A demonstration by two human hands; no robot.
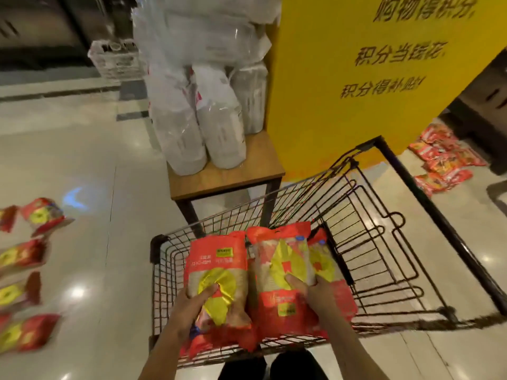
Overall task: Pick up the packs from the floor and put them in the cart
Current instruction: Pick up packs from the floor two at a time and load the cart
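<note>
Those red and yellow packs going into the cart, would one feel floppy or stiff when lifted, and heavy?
The pack in the left hand looks filled and plump, so probably fairly firm rather than limp. One hand grips each pack, the right hand on its own pack, so likely not very heavy. The glossy wrapper may be slightly slippery.
</note>
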